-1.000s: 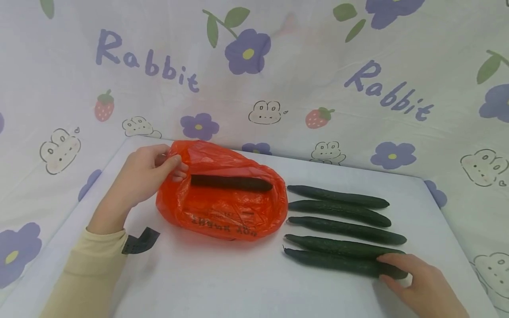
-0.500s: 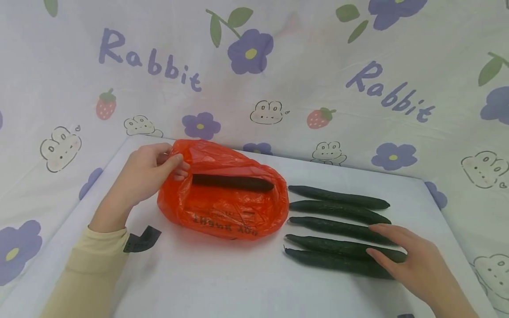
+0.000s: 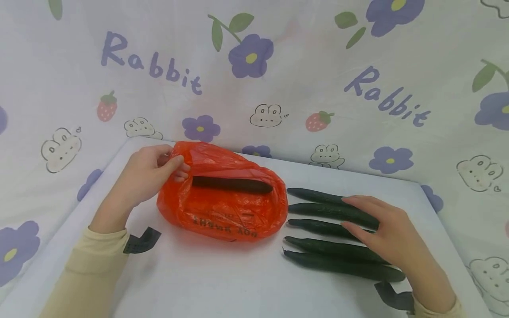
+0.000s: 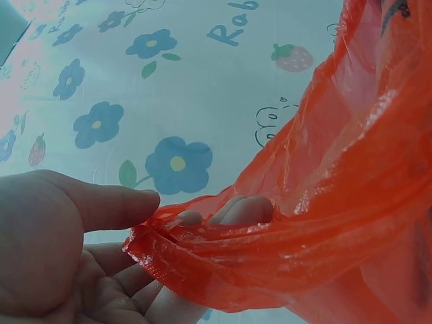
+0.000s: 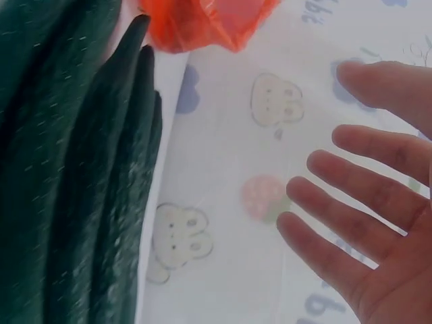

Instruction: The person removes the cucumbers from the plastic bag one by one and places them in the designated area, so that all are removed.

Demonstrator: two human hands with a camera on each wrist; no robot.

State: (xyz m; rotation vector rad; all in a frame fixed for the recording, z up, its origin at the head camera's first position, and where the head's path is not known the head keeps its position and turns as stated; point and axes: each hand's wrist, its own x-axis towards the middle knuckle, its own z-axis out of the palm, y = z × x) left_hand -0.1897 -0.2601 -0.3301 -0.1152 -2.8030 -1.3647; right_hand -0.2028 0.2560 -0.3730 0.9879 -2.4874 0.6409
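My left hand [image 3: 153, 170] pinches the edge of a red plastic bag [image 3: 222, 221] at its left end; the left wrist view shows the thumb and fingers on the gathered film [image 4: 223, 263]. The bag's mouth faces me, and one cucumber [image 3: 232, 184] lies inside. To the right of the bag, several dark green cucumbers [image 3: 338, 263] lie side by side in a row. My right hand [image 3: 391, 234] hovers over the far ones with fingers extended and holds nothing. In the right wrist view its fingers are spread, apart from the cucumbers [image 5: 67, 169].
A white table [image 3: 222, 282] carries everything. Behind it hangs a pale cloth [image 3: 294, 79] printed with flowers, rabbits and strawberries. A dark strap end [image 3: 142, 240] juts from the left cuff, and another dark strap [image 3: 393, 298] is at the right wrist.
My right hand has moved away from the nearest cucumber and up over the row toward the far ones. The left hand and the bag stay in place.
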